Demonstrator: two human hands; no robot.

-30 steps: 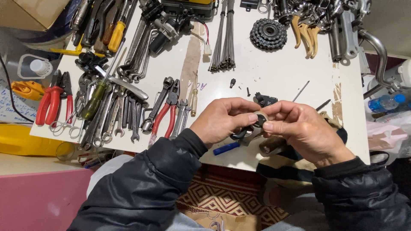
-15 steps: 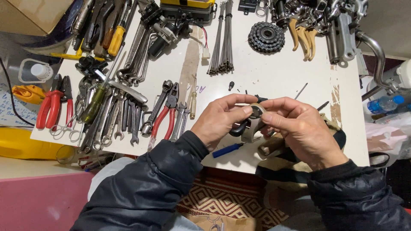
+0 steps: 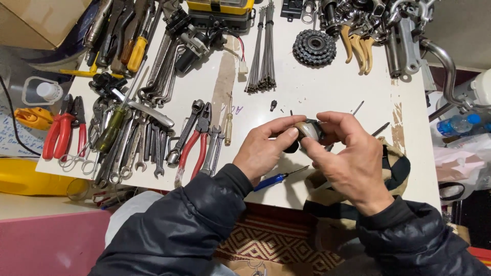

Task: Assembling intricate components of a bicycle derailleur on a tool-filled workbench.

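Left hand (image 3: 266,151): pinches a small dark part (image 3: 307,132) between thumb and fingertips, narrow grip, held just above the worktop (image 3: 327,87).
Right hand (image 3: 348,153): closed on the same part from the other side, thumb and forefinger at its pale metal end.
Part: sits between both hands, near the worktop's front edge, partly hidden by the fingers; its exact kind cannot be told.
Doing it well: my judgement is that a fiddly part like this wants one hand holding it steady while the other does the turning or fitting, low over the worktop so anything dropped stays in reach.
Risk: small screws and bits (image 3: 273,105) lie loose just beyond the hands; a slip could scatter them.
Screwdriver (image 3: 279,178): blue handle, lies under the left wrist, near at hand.
Cloth bag (image 3: 394,168): tan with dark trim, under the right forearm.
Yellow case (image 3: 220,6): flat box at the far edge, yellow lid over a black base.
Cardboard box (image 3: 30,20): plain brown, top left corner.
Small bottle (image 3: 48,91): white cap, in a clear tub left of the worktop.
Water bottle (image 3: 458,124): clear with blue label, lying far right.
Paper (image 3: 13,138): white with handwriting, left edge.
Yellow can (image 3: 30,176): large, low on the left.
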